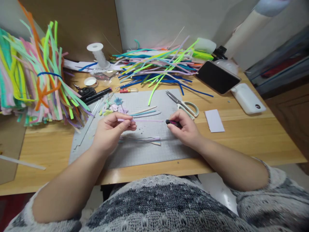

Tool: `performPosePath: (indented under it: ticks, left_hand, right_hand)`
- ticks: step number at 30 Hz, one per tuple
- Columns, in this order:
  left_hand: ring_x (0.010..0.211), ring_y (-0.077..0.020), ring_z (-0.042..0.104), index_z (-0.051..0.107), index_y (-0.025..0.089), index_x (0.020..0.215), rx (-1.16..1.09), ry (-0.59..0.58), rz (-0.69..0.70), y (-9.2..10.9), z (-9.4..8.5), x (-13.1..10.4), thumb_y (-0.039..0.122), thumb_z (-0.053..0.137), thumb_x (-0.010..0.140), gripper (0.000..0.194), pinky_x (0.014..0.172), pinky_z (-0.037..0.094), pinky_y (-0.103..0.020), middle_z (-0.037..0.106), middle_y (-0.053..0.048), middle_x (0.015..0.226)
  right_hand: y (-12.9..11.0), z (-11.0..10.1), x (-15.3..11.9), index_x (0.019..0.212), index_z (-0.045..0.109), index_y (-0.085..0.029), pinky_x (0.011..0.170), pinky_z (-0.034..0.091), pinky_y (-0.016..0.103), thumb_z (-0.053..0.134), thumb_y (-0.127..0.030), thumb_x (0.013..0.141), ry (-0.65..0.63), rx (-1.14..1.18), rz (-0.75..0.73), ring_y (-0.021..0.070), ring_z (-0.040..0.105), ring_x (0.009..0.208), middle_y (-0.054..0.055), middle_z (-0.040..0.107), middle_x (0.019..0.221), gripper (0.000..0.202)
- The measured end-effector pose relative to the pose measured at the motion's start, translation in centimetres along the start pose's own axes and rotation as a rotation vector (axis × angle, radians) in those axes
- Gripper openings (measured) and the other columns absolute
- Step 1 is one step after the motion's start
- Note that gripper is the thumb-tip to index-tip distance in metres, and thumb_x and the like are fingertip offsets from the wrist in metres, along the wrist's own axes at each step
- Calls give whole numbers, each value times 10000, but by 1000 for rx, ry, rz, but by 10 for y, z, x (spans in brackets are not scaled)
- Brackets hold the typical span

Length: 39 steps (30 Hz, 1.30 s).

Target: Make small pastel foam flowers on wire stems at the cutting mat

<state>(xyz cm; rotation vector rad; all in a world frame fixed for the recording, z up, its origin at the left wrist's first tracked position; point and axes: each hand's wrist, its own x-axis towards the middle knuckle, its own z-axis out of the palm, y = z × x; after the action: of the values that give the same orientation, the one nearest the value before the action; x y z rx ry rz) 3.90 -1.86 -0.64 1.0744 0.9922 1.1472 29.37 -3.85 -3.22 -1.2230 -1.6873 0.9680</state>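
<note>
Plain grey wall [156,16] along the far side; tall flat brown board [72,22] at far left; thick whitish cylindrical post [247,30] slanting at far right. Pale wood-grain desk [246,141] spanning left to right, lightly glossy. Grey-and-white patterned knit garment [159,203] at the near edge. Flat grey rectangular mat [140,158] on the desk, about central, faintly lined, partly covered. Big bundle of multicoloured fuzzy stems [49,77] at left, dark blue tie around. Loose heap of bright multicoloured fuzzy stems [154,66] at far centre, overlapping the mat's far edge.

Bare left hand [112,130] over the mat's left part, thumb and fingers pinched narrow on a stem. Bare right hand [184,127] over the mat's right part, fingers curled around a small tool. Black-screened phone [218,77] at far right, tilted; rounded white plastic case [249,98] just beside, nearer. White-handled metal scissors [180,103] on the mat's far right part, blades pointing far left.

Thin lilac fuzzy stem [149,120] in the left hand, reaching right across the mat; tip just beside the tool, touching or not, cannot tell. White blank rectangular card [214,121] on bare desk, right of the mat. Small black tool [172,122] in the right hand, mostly hidden. Tiny dark specks [141,129] on the mat.
</note>
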Motion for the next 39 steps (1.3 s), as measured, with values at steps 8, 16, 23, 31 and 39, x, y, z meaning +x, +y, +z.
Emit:
performPosePath:
  ticks: [8,16,23,31,39]
  left_hand:
    - [627,-132,688,694,179,776,-9,5,-7,1,0,1,286,793,681,174,644,593,-268,716,-12,691]
    - [617,-129,688,705,179,768,-54,20,-3,3,2,2,269,813,658,179,635,593,-260,715,-6,673]
    - [617,-130,681,694,177,768,-56,21,-28,5,2,2,278,815,645,200,652,591,-275,709,-6,668]
    - [632,-142,684,685,179,778,8,10,-44,1,3,0,279,779,674,173,670,588,-299,710,-15,689]
    - [624,-136,682,690,177,770,-12,16,-38,1,3,0,257,776,674,151,654,587,-284,712,-16,692]
  right_hand:
    - [-2,0,1,824,474,-236,644,371,303,653,-350,795,10,24,51,142,468,672,-18,526,735,214]
    - [0,0,3,809,478,-234,635,374,301,651,-338,791,25,20,56,139,470,662,-20,524,723,203]
    - [1,-1,3,804,483,-232,634,376,301,657,-327,788,34,16,55,136,475,656,-21,530,720,198]
    - [-1,1,2,795,470,-232,630,374,299,654,-313,774,21,-8,55,136,474,650,-22,530,709,202]
    - [-4,0,2,808,462,-236,637,365,305,581,-274,803,4,-54,0,145,465,665,-17,510,713,125]
